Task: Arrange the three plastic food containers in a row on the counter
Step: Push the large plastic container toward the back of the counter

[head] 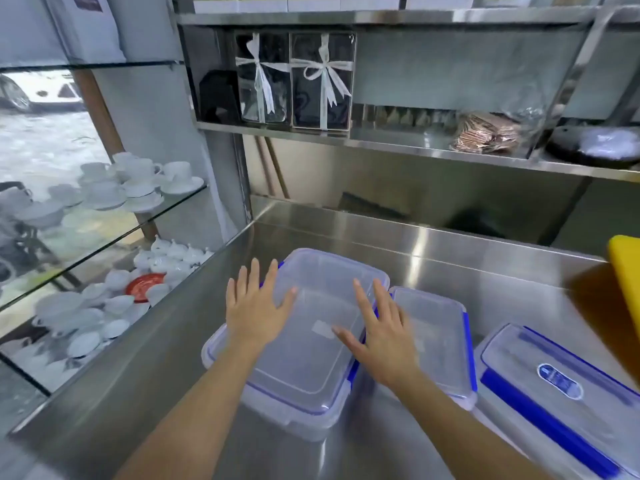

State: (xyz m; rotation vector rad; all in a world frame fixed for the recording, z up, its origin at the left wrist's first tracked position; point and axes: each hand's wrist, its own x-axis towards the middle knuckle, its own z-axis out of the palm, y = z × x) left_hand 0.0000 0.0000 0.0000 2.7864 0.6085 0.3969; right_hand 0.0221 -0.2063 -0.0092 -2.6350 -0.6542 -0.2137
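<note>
Three clear plastic containers with blue clips stand side by side on the steel counter (467, 271). The large container (311, 368) is on the left, a smaller one (440, 341) sits in the middle, and a third container (554, 393) with a round blue label is at the right. My left hand (256, 306) hovers flat over the large container's left edge, fingers spread. My right hand (384, 337) is spread over its right edge, partly covering the middle container. Neither hand grips anything.
A yellow board (627, 271) leans at the far right. Steel shelves (381, 143) hang above the counter's back with two ribboned black boxes (294, 81). Glass shelves with white cups (138, 181) stand to the left, beyond the counter's raised edge.
</note>
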